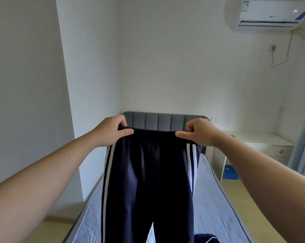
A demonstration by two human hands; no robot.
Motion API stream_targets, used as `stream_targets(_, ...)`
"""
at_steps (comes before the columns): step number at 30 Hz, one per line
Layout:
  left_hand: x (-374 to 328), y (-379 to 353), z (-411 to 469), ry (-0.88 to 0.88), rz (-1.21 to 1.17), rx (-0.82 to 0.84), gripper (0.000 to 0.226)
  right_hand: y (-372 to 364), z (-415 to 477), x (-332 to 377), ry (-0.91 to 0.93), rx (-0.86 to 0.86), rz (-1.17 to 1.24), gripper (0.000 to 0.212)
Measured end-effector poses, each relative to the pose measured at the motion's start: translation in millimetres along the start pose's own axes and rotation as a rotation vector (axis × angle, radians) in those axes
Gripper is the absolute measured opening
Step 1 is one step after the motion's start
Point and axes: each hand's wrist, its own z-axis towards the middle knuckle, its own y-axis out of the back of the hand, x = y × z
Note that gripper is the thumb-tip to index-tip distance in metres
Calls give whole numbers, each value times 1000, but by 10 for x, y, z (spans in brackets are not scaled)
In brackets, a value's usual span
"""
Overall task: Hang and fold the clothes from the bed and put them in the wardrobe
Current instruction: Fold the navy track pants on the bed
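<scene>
Holding navy track pants (148, 172) up over the bed (218, 199), legs hanging straight down toward the mattress. Left hand (109, 132) pinches one end of the elastic waistband, right hand (199, 132) pinches the other, thumbs in front. Another dark garment (205, 238) lies on the bed's near end. White desk (263, 139) sits right of the bed.

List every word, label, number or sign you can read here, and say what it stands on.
Nothing here can be read.
On the air conditioner, the white sticker at its left end: print too small.
The logo on its front: blurred.
The blue sticker at its right end: blurred.
The trousers: white stripes only, no lettering shows.
</scene>
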Motion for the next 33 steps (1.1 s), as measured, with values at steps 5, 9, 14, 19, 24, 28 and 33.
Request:
stream_targets(5,64,-36,52,10,17,19,26,-61,19,-86,-15,-26,-53,61)
stream_targets(9,70,-106,37,-32,-40,46,13,-125,30,-105,-3,34,19,39)
stream_targets(14,32,-259,94,60,-168,4,6,-127,64,100,64,355,-34,24)
stream_targets(19,-33,-359,146,138,-243,61,8,-185,14,376,113,569,-58,34)
stream_targets(24,-52,-414,190,70,-231,98,32,-367,2,574,22,693,169,62)
stream_targets(28,-101,-439,207,58,-266,75,40,-452,40,624,83,599,-60,60)
stream_targets(33,-119,-446,82,73,-236,104,32,-549,116,625,223,308,-276,20)
